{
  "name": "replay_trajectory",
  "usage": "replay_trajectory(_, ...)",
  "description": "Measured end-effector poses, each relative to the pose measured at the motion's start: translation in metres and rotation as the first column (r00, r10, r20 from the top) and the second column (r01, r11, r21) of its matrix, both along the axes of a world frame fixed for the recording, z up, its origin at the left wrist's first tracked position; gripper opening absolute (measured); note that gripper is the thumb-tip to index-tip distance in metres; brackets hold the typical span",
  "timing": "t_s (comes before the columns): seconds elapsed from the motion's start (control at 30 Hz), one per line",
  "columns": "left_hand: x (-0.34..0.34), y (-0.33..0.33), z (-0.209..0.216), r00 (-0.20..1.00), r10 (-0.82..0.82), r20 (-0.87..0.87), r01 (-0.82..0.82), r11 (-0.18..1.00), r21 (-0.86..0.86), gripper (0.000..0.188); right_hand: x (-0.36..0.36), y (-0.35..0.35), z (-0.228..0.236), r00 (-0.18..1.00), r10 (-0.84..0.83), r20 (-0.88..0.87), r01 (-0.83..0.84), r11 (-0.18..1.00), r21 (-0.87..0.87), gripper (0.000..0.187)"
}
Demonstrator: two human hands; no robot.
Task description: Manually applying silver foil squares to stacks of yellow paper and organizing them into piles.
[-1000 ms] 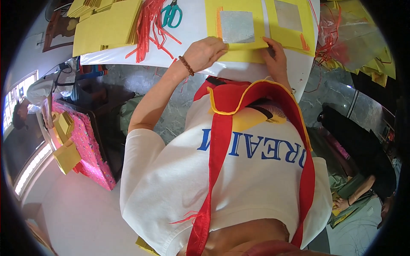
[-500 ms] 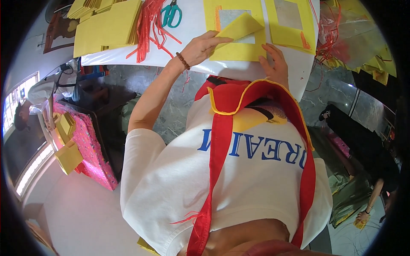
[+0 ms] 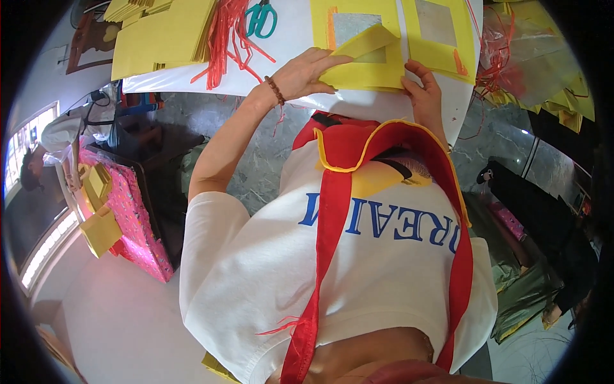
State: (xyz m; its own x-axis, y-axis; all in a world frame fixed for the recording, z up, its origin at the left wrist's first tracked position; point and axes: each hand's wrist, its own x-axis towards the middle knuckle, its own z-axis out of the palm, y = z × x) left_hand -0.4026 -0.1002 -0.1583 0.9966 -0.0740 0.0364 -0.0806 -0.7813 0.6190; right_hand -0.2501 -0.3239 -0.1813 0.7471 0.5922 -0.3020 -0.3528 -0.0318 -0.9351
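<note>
A yellow paper sheet (image 3: pixel 361 78) lies in front of me on the white table, one corner flap (image 3: pixel 364 42) folded up over a silver-grey square (image 3: pixel 348 24). My left hand (image 3: pixel 308 72) grips the left edge of this paper, index finger along the flap and thumb lower down. At the right edge is my right hand (image 3: pixel 425 93), its fingers bent and apart, with the thumb close to the paper's border. A second yellow sheet (image 3: pixel 460 51) with a grey square (image 3: pixel 436 22) and an orange mark lies further right.
Stacked yellow paper (image 3: pixel 163 41), red plastic strips (image 3: pixel 225 48) and green-handled scissors (image 3: pixel 261 20) lie left on the white table (image 3: pixel 160 82). Clear plastic with red strips (image 3: pixel 511 57) is at right. People work on both sides, one beside a pink-covered table (image 3: pixel 137 224).
The view has shifted slightly. My right hand has moved a little right, its fingers bending more. My left hand stays on the paper, its thumb now showing lower down.
</note>
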Motion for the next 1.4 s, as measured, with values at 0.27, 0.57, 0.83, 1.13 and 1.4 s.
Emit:
replay_trajectory(0.27, 0.000, 0.006, -0.002, 0.977, 0.213, -0.032, -0.215, 0.956, -0.200, 0.018, 0.007, -0.002, 0.007, 0.998, 0.056, 0.012, -0.055, 0.995, -0.084, 0.031)
replay_trajectory(0.57, -0.001, 0.000, 0.001, 0.935, 0.348, -0.071, -0.355, 0.913, -0.200, 0.018, -0.002, -0.012, -0.008, 0.963, 0.170, 0.209, -0.114, 0.960, -0.254, 0.032)
replay_trajectory(0.83, 0.001, -0.005, -0.005, 0.986, 0.128, 0.111, -0.126, 0.992, -0.023, 0.036, -0.008, -0.007, 0.007, 0.921, 0.216, 0.325, -0.113, 0.944, -0.309, 0.031)
replay_trajectory(1.13, -0.001, -0.008, -0.012, 0.984, 0.018, 0.176, -0.032, 0.996, 0.078, 0.050, -0.001, 0.008, 0.010, 0.987, 0.126, 0.102, -0.108, 0.980, -0.168, 0.031)
replay_trajectory(1.4, -0.001, 0.002, -0.008, 0.997, 0.017, 0.078, -0.013, 0.999, -0.052, 0.040, 0.002, 0.018, 0.011, 0.974, 0.163, 0.158, -0.149, 0.984, -0.099, 0.032)
